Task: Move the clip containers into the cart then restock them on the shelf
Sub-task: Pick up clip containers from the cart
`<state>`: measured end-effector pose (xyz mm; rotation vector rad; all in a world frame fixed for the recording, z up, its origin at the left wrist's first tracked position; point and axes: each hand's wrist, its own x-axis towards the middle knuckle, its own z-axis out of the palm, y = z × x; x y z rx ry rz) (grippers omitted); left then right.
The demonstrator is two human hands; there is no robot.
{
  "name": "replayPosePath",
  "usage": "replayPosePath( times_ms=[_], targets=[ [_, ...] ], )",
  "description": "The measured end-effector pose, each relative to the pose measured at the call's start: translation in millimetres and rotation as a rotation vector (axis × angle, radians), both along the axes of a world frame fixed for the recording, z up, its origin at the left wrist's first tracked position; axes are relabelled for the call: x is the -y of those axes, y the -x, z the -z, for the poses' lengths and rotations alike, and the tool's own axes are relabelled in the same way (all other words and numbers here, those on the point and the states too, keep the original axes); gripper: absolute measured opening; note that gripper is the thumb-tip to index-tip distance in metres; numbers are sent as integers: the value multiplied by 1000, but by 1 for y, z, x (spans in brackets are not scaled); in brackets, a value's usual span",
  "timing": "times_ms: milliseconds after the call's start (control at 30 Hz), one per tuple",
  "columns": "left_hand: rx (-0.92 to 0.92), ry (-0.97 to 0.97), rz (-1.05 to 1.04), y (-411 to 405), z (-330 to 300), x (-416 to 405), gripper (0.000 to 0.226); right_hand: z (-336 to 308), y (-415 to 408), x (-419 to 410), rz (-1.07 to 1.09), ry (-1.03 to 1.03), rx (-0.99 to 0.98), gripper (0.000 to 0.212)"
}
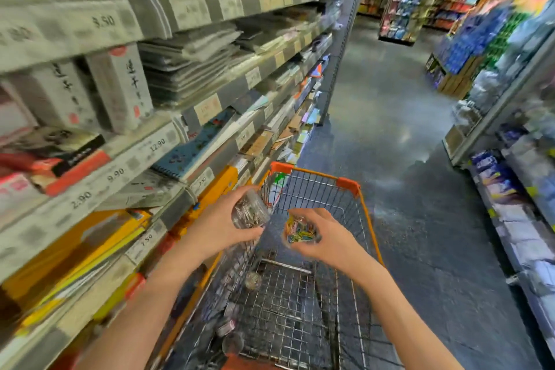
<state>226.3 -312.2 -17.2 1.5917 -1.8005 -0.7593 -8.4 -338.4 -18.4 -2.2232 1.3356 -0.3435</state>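
My left hand [220, 224] grips a clear round container of silver clips [250, 210], held over the left rim of the orange wire cart [348, 182]. My right hand [326, 237] holds a clear container of coloured clips [300, 230] above the cart's basket. Down in the basket lie more clear clip containers: one [253, 280] near the middle, others [228, 326] along the left side. The shelf [126, 165] stands directly left of the cart.
The shelf unit on the left carries notebooks, paper pads, yellow packs and price tags. Another shelving unit [510, 189] lines the right side. The grey aisle floor [390, 117] runs ahead to stacked displays at the far end.
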Motion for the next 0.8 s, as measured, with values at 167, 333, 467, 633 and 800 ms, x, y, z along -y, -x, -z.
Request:
replayPosePath(
  times_ms=[167,333,467,633,800],
  targets=[
    [62,47,-90,-3,-24,-31,78,-19,0,-13,-101,58,-17,57],
    [103,74,-174,-1,-42,-72,81,-34,-2,-29,-203,91,13,55],
    [128,71,-245,-3,-53,-107,82,-45,-11,-43,-295,94,20,55],
    [171,56,-345,-11,-72,-159,84,-55,-25,-68,-434,103,27,55],
    [236,58,-450,-28,-91,-222,82,-69,-55,-96,-576,151,2,55]
  ],
)
